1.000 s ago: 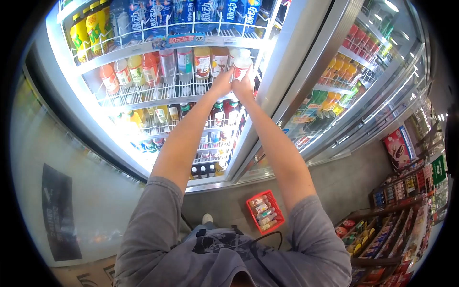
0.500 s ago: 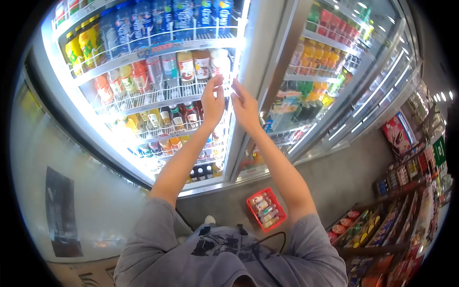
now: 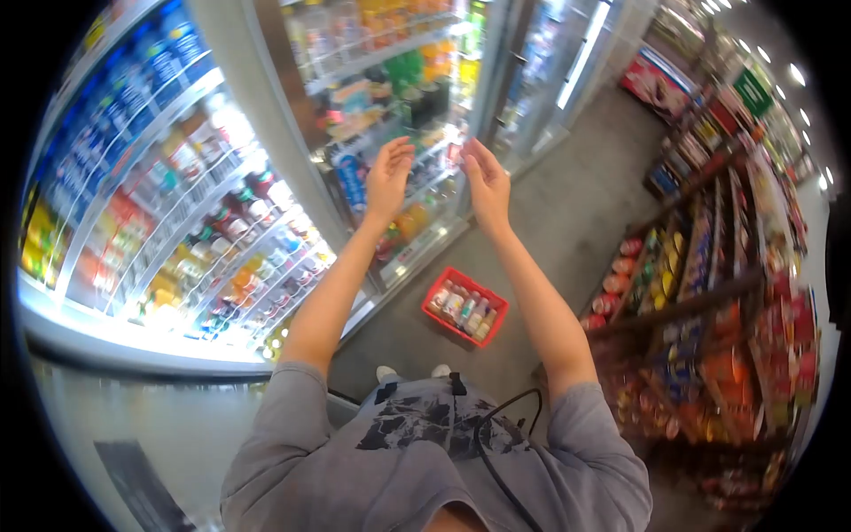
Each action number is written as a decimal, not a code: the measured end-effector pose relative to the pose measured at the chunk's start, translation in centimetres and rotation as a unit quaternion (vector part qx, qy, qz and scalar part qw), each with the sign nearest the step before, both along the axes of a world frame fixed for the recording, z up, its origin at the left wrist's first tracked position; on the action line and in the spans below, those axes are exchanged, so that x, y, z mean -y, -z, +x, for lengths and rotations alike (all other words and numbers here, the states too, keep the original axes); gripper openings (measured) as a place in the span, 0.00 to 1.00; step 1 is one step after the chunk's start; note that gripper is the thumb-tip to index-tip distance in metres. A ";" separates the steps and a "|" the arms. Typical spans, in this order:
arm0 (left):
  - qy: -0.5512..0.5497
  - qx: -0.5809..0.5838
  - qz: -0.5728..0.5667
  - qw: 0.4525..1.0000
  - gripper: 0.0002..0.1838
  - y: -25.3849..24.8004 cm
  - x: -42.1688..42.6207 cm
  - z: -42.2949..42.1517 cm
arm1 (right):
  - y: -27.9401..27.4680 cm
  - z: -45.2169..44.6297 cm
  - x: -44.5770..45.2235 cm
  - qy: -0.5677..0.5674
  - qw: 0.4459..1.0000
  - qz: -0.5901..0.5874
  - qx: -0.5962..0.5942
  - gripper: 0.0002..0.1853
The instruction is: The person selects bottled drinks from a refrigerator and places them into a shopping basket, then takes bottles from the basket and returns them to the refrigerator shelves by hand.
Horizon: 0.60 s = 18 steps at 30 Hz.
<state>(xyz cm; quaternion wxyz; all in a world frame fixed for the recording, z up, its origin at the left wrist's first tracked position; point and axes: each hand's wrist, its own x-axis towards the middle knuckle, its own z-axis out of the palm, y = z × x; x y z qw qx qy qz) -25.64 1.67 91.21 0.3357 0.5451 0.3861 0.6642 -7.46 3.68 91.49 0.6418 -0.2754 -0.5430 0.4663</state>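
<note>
My left hand is raised in front of the glass-door cooler, its fingers loosely bent and apart, with nothing visible in it. Across a small gap, my right hand is also raised and empty, thumb and fingers spread. Behind them, drinks stand on shelves behind a closed glass door. On the floor below my hands sits a red basket with several bottles lying in it. Neither hand touches the basket or the cooler.
At left, the open cooler section shows blue bottles and other drinks in rows; its door stands swung out beside me. Snack shelves line the right side. Grey floor runs between them.
My view has turned to the right, so the open cooler section has shifted left. My hands now appear before the closed glass door, slightly farther apart. Both stay empty.
</note>
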 end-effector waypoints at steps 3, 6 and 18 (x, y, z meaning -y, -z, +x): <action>0.048 -0.014 -0.030 0.998 0.19 2.5 -1.5 4.7 | 1.1 5.8 1.6 0.053 0.998 -0.034 0.003 0.26; 0.086 -0.021 -0.046 0.995 0.19 7.1 -3.3 8.4 | 4.7 10.9 2.0 0.125 0.988 -0.077 0.039 0.26; 0.164 -0.061 -0.321 0.931 0.23 27.4 1.8 11.1 | 25.2 19.6 8.1 0.232 0.930 -0.272 0.082 0.26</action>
